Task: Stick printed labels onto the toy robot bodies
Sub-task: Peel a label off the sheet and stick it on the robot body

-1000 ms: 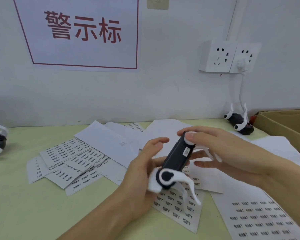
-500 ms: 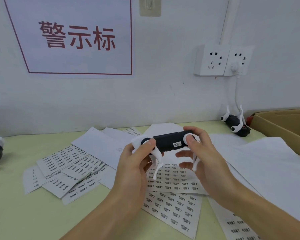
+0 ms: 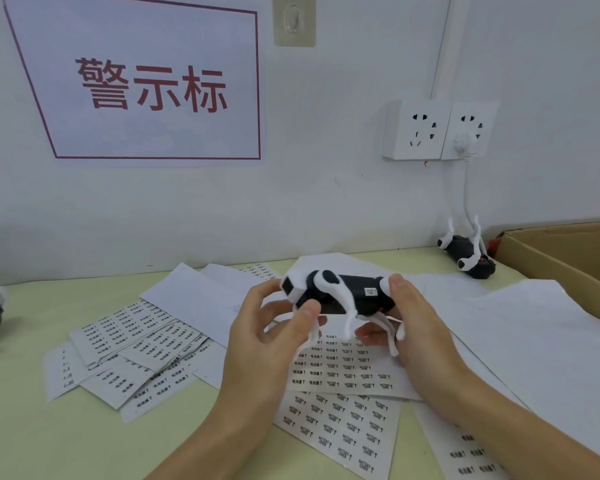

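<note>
Toy robot (image 3: 340,295) gripped between both hands' fingers (image 3: 309,311).

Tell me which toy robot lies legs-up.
The toy robot by the cardboard box, at the wall; the held one has legs down.

Black-and-white toy robot (image 3: 340,294) level above label sheets (image 3: 340,372), label (image 3: 371,292) on side

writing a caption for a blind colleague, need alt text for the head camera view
Two hands hold a black-and-white toy robot dog above the table: the left hand grips its head end, the right hand its rear, near a small white label. White printed label sheets cover the pale green table.
</note>
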Demonstrator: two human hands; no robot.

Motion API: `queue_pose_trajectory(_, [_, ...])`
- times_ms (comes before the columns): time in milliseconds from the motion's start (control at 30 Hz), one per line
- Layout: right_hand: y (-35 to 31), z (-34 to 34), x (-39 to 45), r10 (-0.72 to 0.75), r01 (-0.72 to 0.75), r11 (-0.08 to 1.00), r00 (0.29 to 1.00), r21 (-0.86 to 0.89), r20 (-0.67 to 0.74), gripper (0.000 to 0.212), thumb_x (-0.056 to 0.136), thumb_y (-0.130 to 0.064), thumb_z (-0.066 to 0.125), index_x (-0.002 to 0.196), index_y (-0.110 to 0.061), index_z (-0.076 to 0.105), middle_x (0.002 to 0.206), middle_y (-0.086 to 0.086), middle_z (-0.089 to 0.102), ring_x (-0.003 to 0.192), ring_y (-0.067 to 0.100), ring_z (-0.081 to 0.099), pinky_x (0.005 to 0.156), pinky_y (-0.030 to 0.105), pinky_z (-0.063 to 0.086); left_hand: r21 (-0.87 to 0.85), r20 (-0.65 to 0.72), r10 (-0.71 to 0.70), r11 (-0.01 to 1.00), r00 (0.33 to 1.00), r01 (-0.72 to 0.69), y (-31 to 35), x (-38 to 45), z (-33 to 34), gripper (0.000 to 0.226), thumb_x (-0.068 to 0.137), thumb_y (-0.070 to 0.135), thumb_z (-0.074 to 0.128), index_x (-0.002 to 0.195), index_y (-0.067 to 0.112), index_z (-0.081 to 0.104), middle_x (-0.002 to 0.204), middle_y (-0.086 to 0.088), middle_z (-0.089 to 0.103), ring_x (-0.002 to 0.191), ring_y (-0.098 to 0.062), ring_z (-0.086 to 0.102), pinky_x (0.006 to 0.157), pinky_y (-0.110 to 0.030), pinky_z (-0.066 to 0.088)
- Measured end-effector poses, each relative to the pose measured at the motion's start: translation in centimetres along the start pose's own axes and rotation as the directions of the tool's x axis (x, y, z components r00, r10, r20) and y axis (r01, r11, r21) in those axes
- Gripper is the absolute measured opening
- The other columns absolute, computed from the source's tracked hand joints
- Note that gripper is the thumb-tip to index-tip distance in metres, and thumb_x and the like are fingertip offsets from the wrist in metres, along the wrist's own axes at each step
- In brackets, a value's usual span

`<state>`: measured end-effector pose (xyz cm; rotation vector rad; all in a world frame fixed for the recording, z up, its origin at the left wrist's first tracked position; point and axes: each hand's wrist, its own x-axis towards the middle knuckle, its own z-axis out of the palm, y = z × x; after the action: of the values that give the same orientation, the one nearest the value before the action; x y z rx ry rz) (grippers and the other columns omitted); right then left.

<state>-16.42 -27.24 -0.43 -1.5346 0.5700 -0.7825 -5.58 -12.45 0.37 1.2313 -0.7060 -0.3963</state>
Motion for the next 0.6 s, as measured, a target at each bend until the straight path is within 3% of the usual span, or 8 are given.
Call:
queue_pose_trajectory(67, [0.3,-0.2,0.3,0.073,-0.072,0.996,0.997,0.050,-0.017,0.049,0.096,-0.065,0.039,0.098,-0.027,0.070,0.085,0.006,0.077,0.072,0.026,0.074,0.081,0.050,0.045,0.063,0.035,0.041,0.997,0.999,-0.043,-0.1,-0.2,0.1,0.038,0.081,0.040,0.079,0.115,0.031,0.064,0.102,0.009,0.075,0.090,-0.010,0.074,0.074,-0.013,0.053])
queue_pose_trajectory(133, [0.5,-0.5,0.6,0.085,-0.084,0.994,0.996,0.076,-0.010,0.050,0.097,-0.063,0.039,0.088,-0.027,0.072,0.081,0.010,0.075,0.064,0.029,0.070,0.076,0.052,0.043,0.082,0.037,0.057,0.995,0.998,-0.060,-0.4,-0.2,0.1,0.032,0.085,0.026,0.074,0.116,0.028,0.064,0.100,0.010,0.075,0.087,-0.009,0.074,0.072,-0.011,0.052])
queue_pose_trajectory(233, [0.6,-0.7,0.7,0.097,-0.098,0.992,0.995,0.081,0.013,0.062,0.086,-0.066,0.042,0.097,-0.011,0.069,0.081,0.016,0.074,0.057,0.029,0.066,0.056,0.037,0.049,0.091,0.027,0.065,0.994,0.998,-0.067,-0.5,-0.1,0.1,0.032,0.089,0.018,0.072,0.118,0.025,0.062,0.098,0.009,0.075,0.083,-0.010,0.075,0.072,-0.013,0.052])
queue_pose_trajectory(333, [0.6,-0.7,0.4,0.099,-0.099,0.993,0.995,0.062,0.012,0.063,0.096,-0.063,0.040,0.095,-0.006,0.066,0.069,0.017,0.070,0.050,0.026,0.062,0.042,0.027,0.045,0.089,0.021,0.060,0.994,0.998,-0.062,-0.5,-0.2,0.0,0.034,0.089,0.017,0.072,0.120,0.028,0.061,0.098,0.008,0.076,0.082,-0.012,0.075,0.072,-0.013,0.053])
queue_pose_trajectory(467, [0.5,-0.6,0.0,0.073,-0.074,0.996,0.997,0.042,0.016,0.060,0.100,-0.060,0.036,0.096,-0.007,0.063,0.063,0.014,0.067,0.051,0.025,0.061,0.050,0.033,0.046,0.110,0.013,0.057,0.992,0.998,-0.058,-0.7,-0.1,-0.1,0.048,0.090,0.014,0.072,0.115,0.052,0.059,0.106,0.011,0.073,0.090,-0.013,0.074,0.073,-0.015,0.053])
queue_pose_trajectory(533, [0.5,-0.5,-0.2,0.057,-0.056,0.998,0.998,-0.002,0.017,0.066,0.091,-0.070,0.039,0.098,-0.009,0.061,0.063,0.011,0.067,0.052,0.024,0.060,0.055,0.037,0.045,0.183,0.021,0.095,0.978,0.995,-0.098,-0.9,-0.2,-0.1,0.056,0.090,0.013,0.072,0.121,0.057,0.054,0.117,0.019,0.066,0.104,-0.009,0.068,0.081,-0.023,0.055])
queue_pose_trajectory(600, [0.4,-0.5,-0.3,0.044,-0.044,0.999,0.999,-0.020,0.002,0.068,0.084,-0.074,0.041,0.099,-0.010,0.059,0.063,0.005,0.067,0.051,0.021,0.059,0.051,0.033,0.046,0.280,0.021,0.125,0.952,0.992,-0.126,-1.1,-0.1,0.0,0.059,0.091,0.016,0.070,0.124,0.061,0.051,0.121,0.025,0.058,0.107,-0.005,0.062,0.085,-0.026,0.053])
